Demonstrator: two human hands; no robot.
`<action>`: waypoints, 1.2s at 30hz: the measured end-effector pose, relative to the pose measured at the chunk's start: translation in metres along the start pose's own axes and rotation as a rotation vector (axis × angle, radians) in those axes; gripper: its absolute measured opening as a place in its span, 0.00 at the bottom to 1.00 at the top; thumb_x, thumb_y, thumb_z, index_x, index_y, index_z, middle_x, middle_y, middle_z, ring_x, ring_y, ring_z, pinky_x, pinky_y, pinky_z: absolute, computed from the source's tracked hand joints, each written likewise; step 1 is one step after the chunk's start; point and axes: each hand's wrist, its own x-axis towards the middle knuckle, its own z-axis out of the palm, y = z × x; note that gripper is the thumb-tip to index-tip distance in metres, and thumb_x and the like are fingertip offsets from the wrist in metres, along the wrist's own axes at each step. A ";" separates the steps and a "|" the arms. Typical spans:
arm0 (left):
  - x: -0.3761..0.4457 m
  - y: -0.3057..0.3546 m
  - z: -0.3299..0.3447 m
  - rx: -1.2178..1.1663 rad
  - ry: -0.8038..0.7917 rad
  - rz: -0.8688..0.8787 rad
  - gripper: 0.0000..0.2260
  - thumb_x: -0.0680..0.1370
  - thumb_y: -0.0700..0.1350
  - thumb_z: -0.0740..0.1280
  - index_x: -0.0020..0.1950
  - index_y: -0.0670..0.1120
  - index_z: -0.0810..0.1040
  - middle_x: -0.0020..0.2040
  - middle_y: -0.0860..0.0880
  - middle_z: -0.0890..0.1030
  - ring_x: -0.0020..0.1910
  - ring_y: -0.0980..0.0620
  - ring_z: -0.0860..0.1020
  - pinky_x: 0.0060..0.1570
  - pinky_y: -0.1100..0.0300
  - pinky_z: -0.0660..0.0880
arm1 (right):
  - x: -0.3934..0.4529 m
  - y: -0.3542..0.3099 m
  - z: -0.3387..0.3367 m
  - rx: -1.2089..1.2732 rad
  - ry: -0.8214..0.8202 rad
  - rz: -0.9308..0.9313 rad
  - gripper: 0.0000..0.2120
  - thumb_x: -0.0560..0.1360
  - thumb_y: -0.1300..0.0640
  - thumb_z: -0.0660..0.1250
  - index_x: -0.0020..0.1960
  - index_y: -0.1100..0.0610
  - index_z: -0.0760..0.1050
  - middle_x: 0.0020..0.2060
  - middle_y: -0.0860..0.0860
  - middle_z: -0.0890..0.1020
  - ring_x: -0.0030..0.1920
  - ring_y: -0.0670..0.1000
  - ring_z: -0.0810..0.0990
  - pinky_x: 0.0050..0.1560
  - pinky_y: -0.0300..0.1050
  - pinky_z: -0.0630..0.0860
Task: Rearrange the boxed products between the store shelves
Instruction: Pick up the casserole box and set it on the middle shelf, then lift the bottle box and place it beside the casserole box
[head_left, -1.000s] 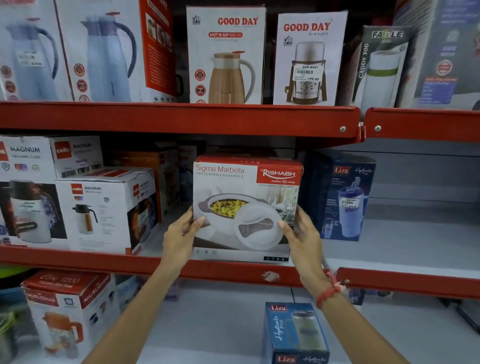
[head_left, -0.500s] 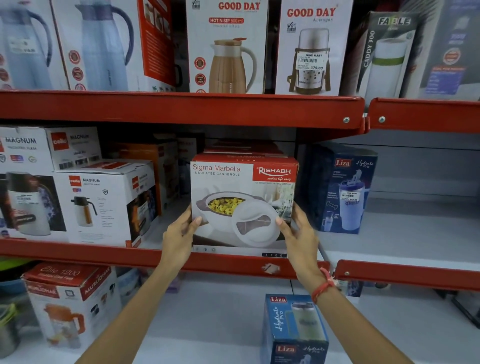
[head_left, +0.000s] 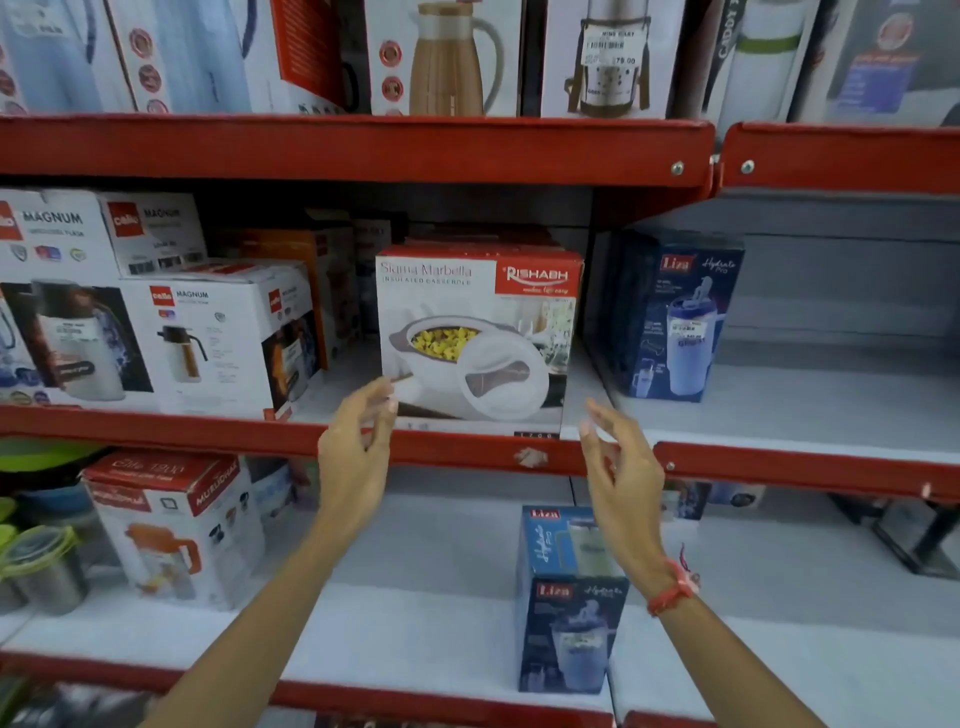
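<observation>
A white and red Rishabh casserole box (head_left: 478, 338) stands on the middle shelf (head_left: 467, 449), pushed back from the red front edge. My left hand (head_left: 358, 447) hovers just off its lower left corner, fingers apart and holding nothing. My right hand (head_left: 618, 457), a red band on its wrist, floats in front of the shelf edge to the right of the box, also open and apart from it. A dark blue Liza bottle box (head_left: 670, 317) stands to the right on the same shelf. Another Liza box (head_left: 566, 597) stands on the lower shelf beneath my right forearm.
White Cello Magnum flask boxes (head_left: 218, 338) fill the middle shelf's left side. Jug and flask boxes (head_left: 447, 57) line the top shelf. A red-topped jug box (head_left: 171, 525) and steel containers (head_left: 41, 566) sit lower left. The grey shelf surface (head_left: 831, 405) right of the Liza box is bare.
Both hands have let go of the casserole box and drawn back toward me. The box now rests deeper on the middle shelf. The camera has moved closer.
</observation>
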 end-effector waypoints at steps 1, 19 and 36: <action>-0.013 -0.002 0.004 -0.024 -0.033 -0.007 0.13 0.79 0.46 0.62 0.63 0.48 0.75 0.57 0.50 0.81 0.53 0.52 0.80 0.52 0.60 0.76 | -0.014 0.005 -0.006 -0.003 0.002 0.002 0.12 0.80 0.55 0.62 0.62 0.53 0.75 0.59 0.49 0.79 0.61 0.48 0.77 0.63 0.44 0.75; -0.154 -0.072 0.116 -0.010 -0.646 -0.388 0.24 0.78 0.35 0.63 0.72 0.45 0.64 0.65 0.46 0.76 0.62 0.40 0.77 0.57 0.36 0.76 | -0.120 0.146 -0.043 -0.134 -0.519 0.604 0.21 0.79 0.60 0.63 0.71 0.58 0.67 0.62 0.57 0.80 0.58 0.53 0.80 0.42 0.22 0.73; -0.114 0.070 0.013 -0.328 -0.452 -0.179 0.21 0.72 0.50 0.67 0.63 0.64 0.73 0.54 0.60 0.84 0.57 0.54 0.81 0.46 0.53 0.84 | -0.061 -0.034 -0.108 0.202 -0.307 0.250 0.10 0.67 0.50 0.71 0.45 0.37 0.83 0.41 0.38 0.87 0.43 0.40 0.84 0.42 0.42 0.84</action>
